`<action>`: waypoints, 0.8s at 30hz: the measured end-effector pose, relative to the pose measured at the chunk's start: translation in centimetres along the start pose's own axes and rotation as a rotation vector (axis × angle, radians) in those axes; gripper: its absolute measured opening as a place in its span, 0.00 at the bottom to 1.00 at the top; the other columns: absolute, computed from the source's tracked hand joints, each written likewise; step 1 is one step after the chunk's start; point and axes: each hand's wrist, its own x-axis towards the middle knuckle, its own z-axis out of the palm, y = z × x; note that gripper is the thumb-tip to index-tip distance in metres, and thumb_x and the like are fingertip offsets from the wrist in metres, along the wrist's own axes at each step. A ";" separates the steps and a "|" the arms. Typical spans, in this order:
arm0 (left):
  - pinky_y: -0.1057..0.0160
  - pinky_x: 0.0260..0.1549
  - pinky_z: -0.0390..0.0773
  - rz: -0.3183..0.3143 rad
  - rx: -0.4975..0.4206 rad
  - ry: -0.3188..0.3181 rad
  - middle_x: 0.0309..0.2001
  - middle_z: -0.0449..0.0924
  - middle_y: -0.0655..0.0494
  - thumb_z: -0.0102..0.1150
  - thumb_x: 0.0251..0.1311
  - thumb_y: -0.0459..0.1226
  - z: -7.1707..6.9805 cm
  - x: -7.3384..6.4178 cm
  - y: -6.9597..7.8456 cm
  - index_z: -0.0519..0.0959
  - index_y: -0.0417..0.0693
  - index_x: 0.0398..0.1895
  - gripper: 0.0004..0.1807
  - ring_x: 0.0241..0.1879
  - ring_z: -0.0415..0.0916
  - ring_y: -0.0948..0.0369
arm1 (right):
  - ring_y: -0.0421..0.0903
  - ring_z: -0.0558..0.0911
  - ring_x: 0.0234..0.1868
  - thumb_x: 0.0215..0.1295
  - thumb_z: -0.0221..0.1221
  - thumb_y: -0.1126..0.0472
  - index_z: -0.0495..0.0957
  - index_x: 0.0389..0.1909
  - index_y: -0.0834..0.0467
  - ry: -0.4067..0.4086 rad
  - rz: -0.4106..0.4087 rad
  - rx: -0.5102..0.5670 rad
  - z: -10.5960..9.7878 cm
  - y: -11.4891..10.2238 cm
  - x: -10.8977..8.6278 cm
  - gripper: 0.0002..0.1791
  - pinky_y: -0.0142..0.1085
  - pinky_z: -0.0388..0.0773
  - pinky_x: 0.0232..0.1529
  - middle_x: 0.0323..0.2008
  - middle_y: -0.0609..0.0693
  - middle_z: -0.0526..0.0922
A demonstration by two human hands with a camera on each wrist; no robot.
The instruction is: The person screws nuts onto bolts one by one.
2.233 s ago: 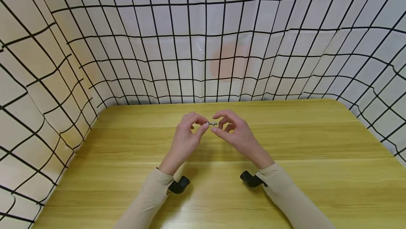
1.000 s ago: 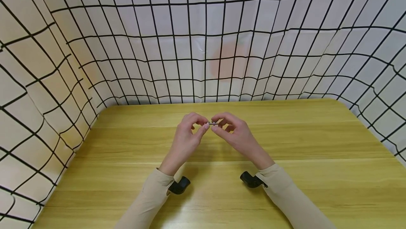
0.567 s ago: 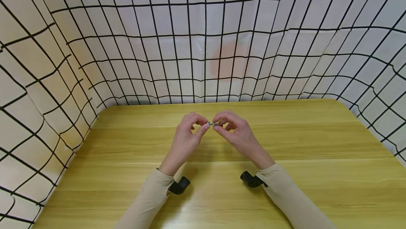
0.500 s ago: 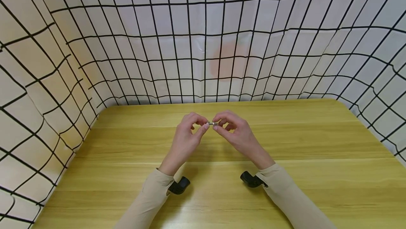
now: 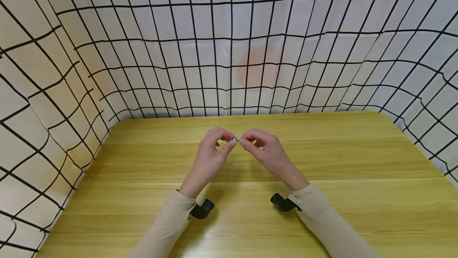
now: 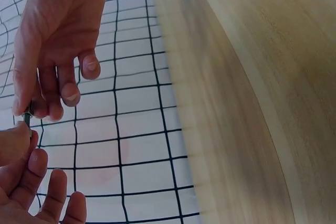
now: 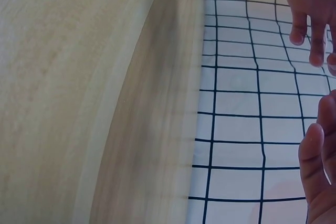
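Note:
A small metal bolt (image 5: 237,140) lies level between the two hands, above the wooden table. My left hand (image 5: 211,150) pinches its left end between thumb and fingertips. From the other side, my right hand (image 5: 262,146) has thumb and index finger together over the nut on the bolt, hiding the nut and the bolt's right end. In the left wrist view a short dark piece of the bolt (image 6: 27,118) shows between the fingertips of both hands. In the right wrist view only fingers of the left hand (image 7: 315,3) and right hand (image 7: 320,161) appear; the bolt is out of frame.
The light wooden table (image 5: 322,154) spreads under both forearms. Behind it and at both sides stands a white wall with a black grid net (image 5: 230,67). A black wrist camera (image 5: 202,209) sits at the left cuff, another black camera (image 5: 282,202) at the right.
My right thumb and index finger, apart around the nut earlier, have closed over it, after easing on and off the bolt. The left hand keeps its place and grip.

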 end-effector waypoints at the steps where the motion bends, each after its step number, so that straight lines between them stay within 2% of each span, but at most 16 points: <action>1: 0.45 0.41 0.69 0.001 -0.001 0.000 0.36 0.76 0.60 0.62 0.65 0.36 0.0 0.0 0.0 0.81 0.46 0.37 0.03 0.43 0.71 0.54 | 0.45 0.75 0.33 0.70 0.59 0.67 0.81 0.39 0.56 0.001 0.007 -0.002 0.1 0.4 0.0 0.04 0.39 0.72 0.33 0.35 0.50 0.81; 5: 0.48 0.41 0.69 0.004 0.000 0.001 0.36 0.76 0.61 0.62 0.65 0.36 0.0 0.0 0.0 0.81 0.46 0.37 0.03 0.43 0.71 0.54 | 0.43 0.76 0.34 0.71 0.60 0.59 0.82 0.40 0.51 -0.004 0.038 -0.005 0.0 1.0 -0.1 0.04 0.38 0.73 0.35 0.36 0.42 0.81; 9: 0.49 0.41 0.69 -0.004 -0.003 0.002 0.36 0.76 0.60 0.62 0.65 0.35 0.0 0.1 0.0 0.81 0.46 0.37 0.03 0.44 0.71 0.50 | 0.42 0.78 0.38 0.68 0.62 0.56 0.81 0.46 0.50 -0.010 0.047 -0.007 -0.1 0.9 -0.1 0.08 0.39 0.75 0.37 0.40 0.40 0.82; 13: 0.46 0.41 0.69 -0.004 -0.001 0.006 0.36 0.76 0.60 0.63 0.65 0.35 -0.1 0.1 0.1 0.81 0.46 0.37 0.02 0.44 0.71 0.52 | 0.43 0.79 0.40 0.65 0.65 0.60 0.79 0.49 0.51 -0.004 0.012 0.008 -0.2 1.0 0.0 0.13 0.38 0.76 0.37 0.45 0.42 0.81; 18: 0.52 0.40 0.68 -0.001 0.012 0.007 0.36 0.76 0.60 0.63 0.65 0.35 -0.1 0.0 0.1 0.81 0.46 0.37 0.03 0.43 0.71 0.57 | 0.46 0.80 0.39 0.62 0.66 0.67 0.78 0.48 0.57 0.009 -0.033 0.020 -0.3 0.7 0.1 0.14 0.38 0.77 0.35 0.45 0.49 0.80; 24: 0.57 0.39 0.67 -0.006 0.014 0.005 0.36 0.76 0.60 0.63 0.64 0.35 -0.1 0.0 0.1 0.81 0.46 0.37 0.03 0.42 0.71 0.58 | 0.52 0.81 0.38 0.60 0.64 0.75 0.78 0.44 0.66 0.010 -0.078 0.017 -0.5 -1.5 0.1 0.11 0.41 0.77 0.33 0.43 0.56 0.80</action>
